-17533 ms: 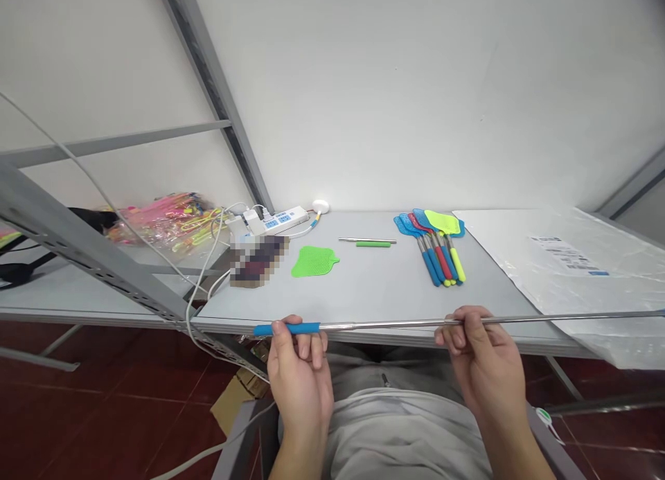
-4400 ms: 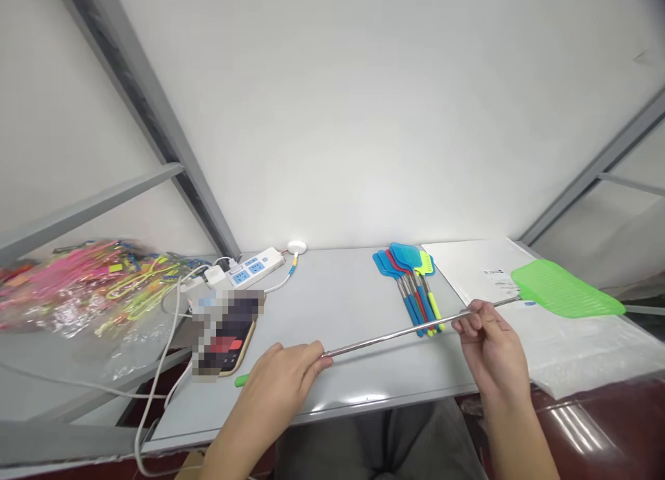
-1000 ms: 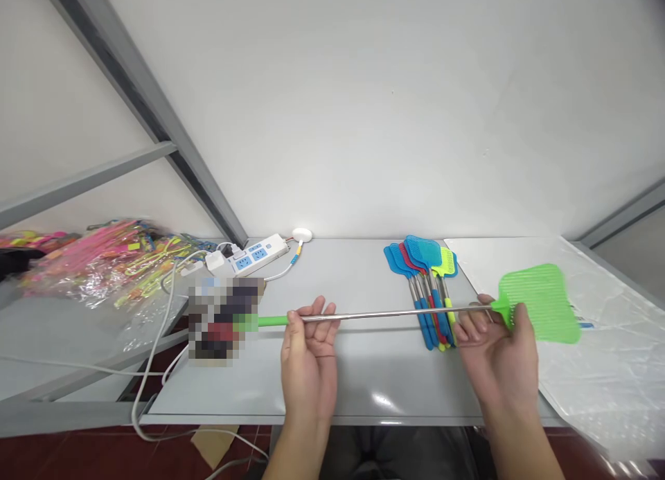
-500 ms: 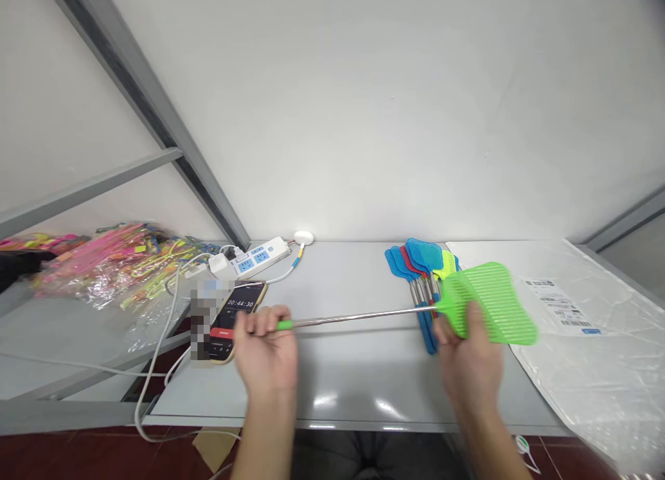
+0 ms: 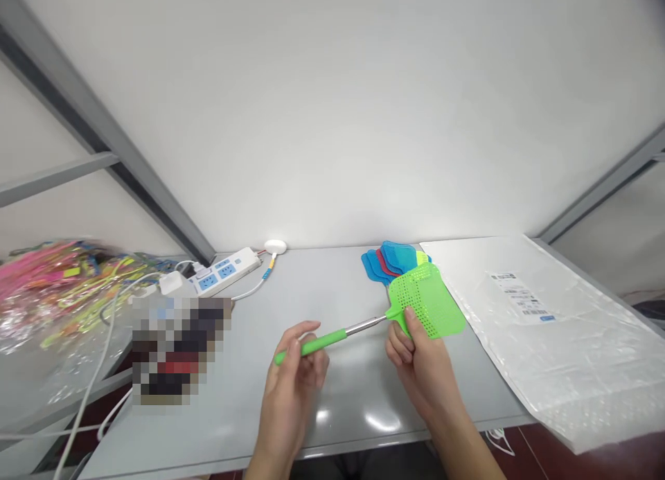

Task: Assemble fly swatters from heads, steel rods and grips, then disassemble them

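A green telescopic fly swatter (image 5: 433,303) is held between my two hands above the grey table. My right hand (image 5: 423,362) grips the base of its perforated head, thumb on top. My left hand (image 5: 294,376) holds the green handle loosely, with the thumb against it, some fingers underneath and the index finger stretched out. A short length of silver rod shows between handle and head. Just behind the swatter head lies a pile of blue, red and yellow fly swatters (image 5: 387,262); their handles are mostly hidden.
A white plastic mailing bag (image 5: 512,341) with a label covers the table's right side. A power strip (image 5: 228,272) and white cables are at the back left. Pixelation covers an item at front left. Colourful plastic-wrapped goods (image 5: 77,286) lie further left, beyond a metal frame (image 5: 119,161).
The swatter's long silver rod has become much shorter as my hands came closer together. My left hand moved right and its grip loosened. The camera view has shifted too.
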{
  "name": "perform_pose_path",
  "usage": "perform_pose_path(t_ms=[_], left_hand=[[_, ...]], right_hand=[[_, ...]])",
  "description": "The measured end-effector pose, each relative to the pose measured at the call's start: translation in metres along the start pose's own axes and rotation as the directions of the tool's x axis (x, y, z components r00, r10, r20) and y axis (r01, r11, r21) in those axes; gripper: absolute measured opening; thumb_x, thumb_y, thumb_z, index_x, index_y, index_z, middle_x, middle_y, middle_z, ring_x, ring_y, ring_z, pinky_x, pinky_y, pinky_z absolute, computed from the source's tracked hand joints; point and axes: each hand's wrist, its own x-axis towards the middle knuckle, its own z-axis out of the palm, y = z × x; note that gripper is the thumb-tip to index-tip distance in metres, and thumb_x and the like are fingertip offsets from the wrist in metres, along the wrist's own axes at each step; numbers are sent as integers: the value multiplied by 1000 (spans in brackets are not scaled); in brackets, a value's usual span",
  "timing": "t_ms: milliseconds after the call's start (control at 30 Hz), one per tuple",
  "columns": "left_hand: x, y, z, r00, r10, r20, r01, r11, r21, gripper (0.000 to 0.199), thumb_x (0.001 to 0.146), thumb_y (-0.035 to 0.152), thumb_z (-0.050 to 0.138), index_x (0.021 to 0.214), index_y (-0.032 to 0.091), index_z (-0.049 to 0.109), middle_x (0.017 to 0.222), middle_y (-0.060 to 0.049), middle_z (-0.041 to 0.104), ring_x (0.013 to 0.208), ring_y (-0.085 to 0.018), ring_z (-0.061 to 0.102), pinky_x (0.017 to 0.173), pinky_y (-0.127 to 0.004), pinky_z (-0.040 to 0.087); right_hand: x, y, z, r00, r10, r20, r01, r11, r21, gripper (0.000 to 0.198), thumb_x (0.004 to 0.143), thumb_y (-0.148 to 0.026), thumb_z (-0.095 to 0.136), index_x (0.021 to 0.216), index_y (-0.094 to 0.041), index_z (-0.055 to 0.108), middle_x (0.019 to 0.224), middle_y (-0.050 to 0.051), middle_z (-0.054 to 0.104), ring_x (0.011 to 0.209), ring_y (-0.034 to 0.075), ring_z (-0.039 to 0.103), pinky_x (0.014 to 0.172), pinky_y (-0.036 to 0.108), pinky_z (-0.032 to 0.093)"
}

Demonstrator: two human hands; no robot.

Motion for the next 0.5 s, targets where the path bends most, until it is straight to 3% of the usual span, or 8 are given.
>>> perform_pose_path(t_ms=[67,133,233,267,333,433,500], left_hand=[[-7,0,1,996,75,50,-78,995,65,30,84,45,66,98,18,69,53,1,51,49,-14,47,64,-33,42],[-12,-2,12,979,184,89,-195,972,134,25,76,41,75,88,19,72,63,-5,60,59,-20,55,72,-39,43],[-6,-14,43,935,243,258,-330,863,382,16,68,28,82,81,25,75,83,-10,67,79,-27,58,81,-41,41],[0,-21,54,903,259,342,-404,781,477,15,70,26,80,84,29,75,87,-9,67,82,-27,58,84,-42,40],[15,-40,73,811,261,524,-574,529,625,19,80,26,69,97,32,73,90,-8,65,85,-27,56,83,-41,37],[36,-69,90,717,200,668,-696,155,701,19,90,27,55,103,28,69,87,-8,61,83,-26,52,74,-37,35],[44,-84,93,706,157,690,-703,44,710,20,92,27,52,106,26,66,88,-8,60,85,-26,51,72,-37,33]], right_hand=[[5,-2,-4,989,137,58,-139,990,25,37,81,-40,72,72,-21,40,57,-11,28,45,5,22,42,18,27],[9,-4,-4,967,225,116,-225,974,-17,34,80,-46,71,82,-21,49,61,-8,44,46,5,33,44,18,31],[10,-13,-7,972,172,163,-134,966,-223,43,81,-50,67,112,-23,52,73,-4,59,54,9,50,49,22,40],[10,-17,-11,983,101,152,-51,951,-304,44,83,-49,66,115,-23,53,72,-4,59,56,10,52,51,22,41],[13,-27,-25,991,-101,87,130,872,-472,36,85,-48,63,110,-23,57,70,-4,57,60,12,54,54,23,42],[23,-39,-58,922,-385,36,285,614,-736,31,87,-48,58,102,-21,63,82,1,61,74,17,58,67,30,47],[33,-42,-79,881,-468,68,291,423,-858,36,85,-49,59,107,-20,63,95,6,62,89,21,58,82,38,47]])
